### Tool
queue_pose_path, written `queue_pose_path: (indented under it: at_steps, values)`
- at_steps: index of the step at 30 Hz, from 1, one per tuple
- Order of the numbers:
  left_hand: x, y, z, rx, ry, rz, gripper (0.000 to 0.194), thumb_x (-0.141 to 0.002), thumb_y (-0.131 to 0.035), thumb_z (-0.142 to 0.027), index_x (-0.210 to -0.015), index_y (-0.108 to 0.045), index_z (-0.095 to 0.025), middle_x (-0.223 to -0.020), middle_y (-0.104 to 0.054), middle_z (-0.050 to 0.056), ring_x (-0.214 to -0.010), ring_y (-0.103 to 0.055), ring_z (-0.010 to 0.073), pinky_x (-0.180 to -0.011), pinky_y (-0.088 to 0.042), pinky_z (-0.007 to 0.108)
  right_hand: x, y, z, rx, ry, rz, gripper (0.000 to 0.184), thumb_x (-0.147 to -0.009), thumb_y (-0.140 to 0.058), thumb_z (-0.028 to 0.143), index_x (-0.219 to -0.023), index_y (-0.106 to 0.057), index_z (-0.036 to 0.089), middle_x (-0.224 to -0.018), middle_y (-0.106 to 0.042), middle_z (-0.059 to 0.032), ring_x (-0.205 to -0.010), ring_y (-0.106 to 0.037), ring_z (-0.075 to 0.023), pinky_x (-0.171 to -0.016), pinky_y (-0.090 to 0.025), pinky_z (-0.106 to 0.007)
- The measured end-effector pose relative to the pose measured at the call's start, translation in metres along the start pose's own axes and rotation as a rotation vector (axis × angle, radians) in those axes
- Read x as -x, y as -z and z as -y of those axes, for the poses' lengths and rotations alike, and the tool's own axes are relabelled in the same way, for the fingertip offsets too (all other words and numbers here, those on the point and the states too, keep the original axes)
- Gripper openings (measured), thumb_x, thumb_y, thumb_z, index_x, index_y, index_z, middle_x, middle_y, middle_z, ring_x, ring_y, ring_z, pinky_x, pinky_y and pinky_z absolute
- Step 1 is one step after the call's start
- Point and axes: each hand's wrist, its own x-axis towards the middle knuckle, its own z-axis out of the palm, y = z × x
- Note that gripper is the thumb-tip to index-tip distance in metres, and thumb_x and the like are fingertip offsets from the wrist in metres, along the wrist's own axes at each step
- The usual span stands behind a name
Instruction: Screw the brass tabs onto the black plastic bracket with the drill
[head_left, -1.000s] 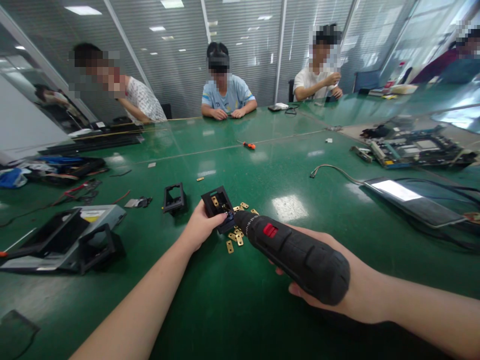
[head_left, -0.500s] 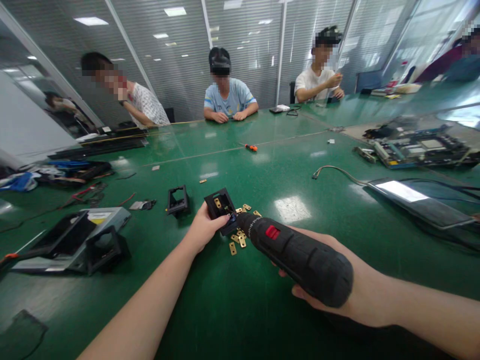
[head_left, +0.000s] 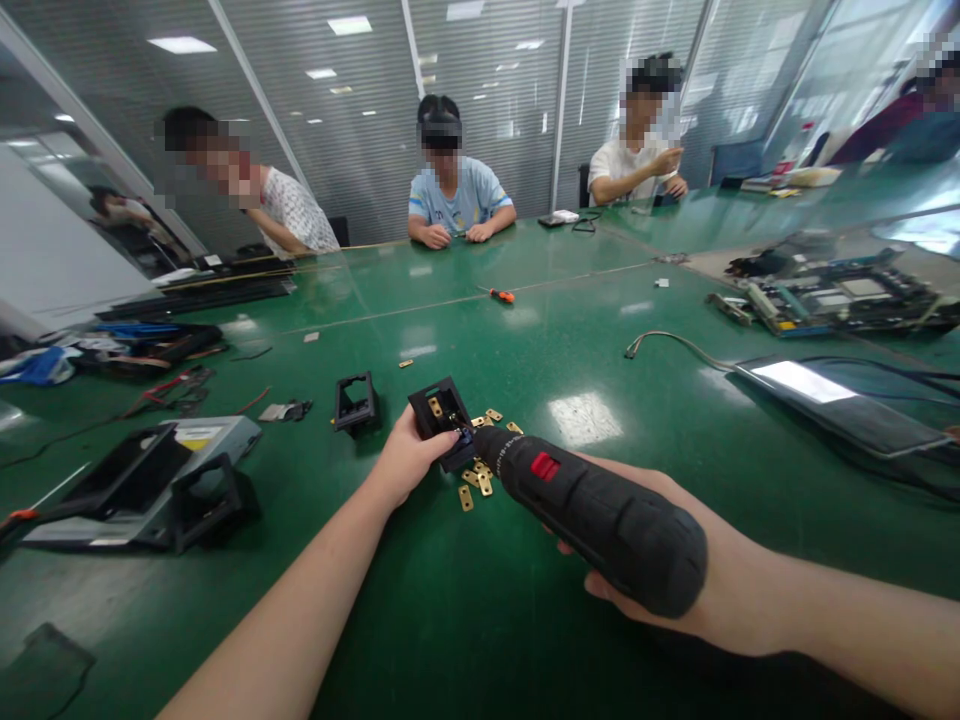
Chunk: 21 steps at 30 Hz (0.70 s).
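My left hand grips a black plastic frame near the middle of the table, thumb pressed over its near side. A small brass plate shows inside the frame. Closed around the handle of a black cordless drill with a red switch is my right hand. The drill's nose points into the right side of the frame; its tip is hidden there. Several loose brass plates lie beside and below the frame. A second black frame stands just to the left.
At left lie a metal casing, another black frame and a heap of cables. An orange screwdriver lies farther back. A flat dark device and circuit boards are at right. Several people sit across the table.
My hands, the frame and the drill keep practically the same position. Across the table, the seated people's hands shift very slightly.
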Motion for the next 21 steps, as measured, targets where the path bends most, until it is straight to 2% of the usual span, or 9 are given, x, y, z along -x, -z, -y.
queue_pose_path:
  at_steps: [4,8,12,21]
  values:
    - [-0.0008,-0.0001,0.0007,0.013,-0.004,0.011,0.061,-0.066,-0.090,-0.034,-0.119,-0.066,-0.018,-0.118,-0.077,0.011,-0.111,-0.071,0.0317,-0.107,-0.052,0.055,-0.0002,0.0004,0.0020,-0.010,-0.017,0.003,0.071,-0.080,-0.079,0.013,-0.147,-0.057,0.023,-0.107,-0.077,-0.0046,-0.090,-0.074,-0.0199,-0.078,-0.063,-0.026]
    - [0.0000,-0.0004,-0.0011,0.008,0.001,0.013,0.061,-0.066,-0.090,-0.034,-0.120,-0.066,-0.018,-0.120,-0.076,0.011,-0.112,-0.071,0.0314,-0.108,-0.052,0.054,-0.0016,-0.0005,0.0018,0.014,0.025,-0.012,0.067,-0.081,-0.077,0.013,-0.144,-0.059,0.025,-0.107,-0.077,-0.0037,-0.090,-0.074,-0.0197,-0.080,-0.063,-0.027]
    - [0.0003,-0.0010,-0.0020,-0.004,0.004,-0.003,0.061,-0.065,-0.090,-0.035,-0.119,-0.066,-0.018,-0.120,-0.076,0.010,-0.114,-0.071,0.0316,-0.109,-0.051,0.054,-0.0016,-0.0014,0.0013,0.021,0.020,-0.028,0.063,-0.080,-0.077,0.016,-0.141,-0.062,0.022,-0.100,-0.076,-0.0044,-0.085,-0.073,-0.0208,-0.073,-0.063,-0.027]
    - [-0.0002,-0.0014,-0.0029,-0.002,0.004,0.017,0.061,-0.066,-0.089,-0.034,-0.120,-0.065,-0.018,-0.121,-0.076,0.011,-0.114,-0.070,0.0313,-0.110,-0.051,0.053,-0.0011,0.0002,-0.0010,0.053,0.057,-0.006,0.068,-0.084,-0.076,0.013,-0.147,-0.056,0.026,-0.107,-0.076,-0.0034,-0.092,-0.074,-0.0199,-0.081,-0.064,-0.027]
